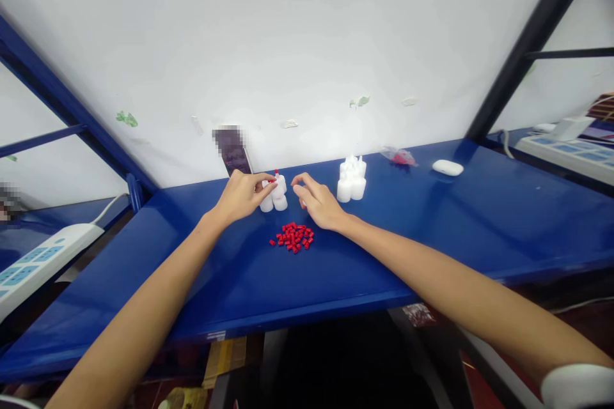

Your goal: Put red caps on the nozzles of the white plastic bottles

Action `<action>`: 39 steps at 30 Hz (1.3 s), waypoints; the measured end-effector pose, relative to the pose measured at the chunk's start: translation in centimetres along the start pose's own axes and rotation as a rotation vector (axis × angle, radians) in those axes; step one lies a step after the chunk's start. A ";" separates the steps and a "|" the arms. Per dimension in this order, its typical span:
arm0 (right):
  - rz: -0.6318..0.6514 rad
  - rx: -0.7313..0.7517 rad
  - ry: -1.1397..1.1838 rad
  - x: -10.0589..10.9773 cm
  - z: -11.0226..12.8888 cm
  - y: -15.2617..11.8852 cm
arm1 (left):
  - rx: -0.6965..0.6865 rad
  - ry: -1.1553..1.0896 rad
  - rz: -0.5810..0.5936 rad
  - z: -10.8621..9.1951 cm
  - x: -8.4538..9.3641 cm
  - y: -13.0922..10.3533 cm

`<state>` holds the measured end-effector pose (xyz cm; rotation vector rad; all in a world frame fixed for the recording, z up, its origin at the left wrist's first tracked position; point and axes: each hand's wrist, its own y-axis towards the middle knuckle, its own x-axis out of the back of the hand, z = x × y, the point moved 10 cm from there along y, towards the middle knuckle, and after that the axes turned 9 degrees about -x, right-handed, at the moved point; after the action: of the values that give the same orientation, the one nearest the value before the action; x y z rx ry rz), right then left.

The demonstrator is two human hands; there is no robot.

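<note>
My left hand (244, 195) reaches to a small group of white bottles (279, 202) on the blue table. Its thumb and forefinger are closed on a red cap (272, 181) at a bottle's top. Another bottle in this group wears a red cap (276, 172). My right hand (317, 202) is just right of the group, fingers curled inward. A bit of something white shows under those fingers; its kind is hidden. Nearer to me, between the forearms, lies a loose pile of small red caps (293, 238).
More white bottles (352, 180) stand together right of my right hand. Behind them lie a clear bag (399, 156) with red contents and a white rounded object (448, 168). A phone (233, 152) leans on the wall. Power strips (45, 255) flank the table (230, 294).
</note>
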<state>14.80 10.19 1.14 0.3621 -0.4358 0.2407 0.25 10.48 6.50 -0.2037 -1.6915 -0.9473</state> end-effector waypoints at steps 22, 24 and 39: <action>0.122 0.115 -0.068 -1.0 0.6 -0.1 | -0.129 -0.269 0.178 -6.1 -3.6 -2.3; 0.117 0.093 -0.118 -1.0 0.4 0.0 | -0.165 -0.223 0.152 -6.4 -3.5 -2.0; 0.108 0.068 -0.154 -0.9 0.2 0.0 | -0.221 -0.264 0.263 -9.1 -5.6 -2.2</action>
<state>13.96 10.02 0.88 0.4256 -0.6005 0.3349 7.70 4.69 0.94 -0.7081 -1.7416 -0.9364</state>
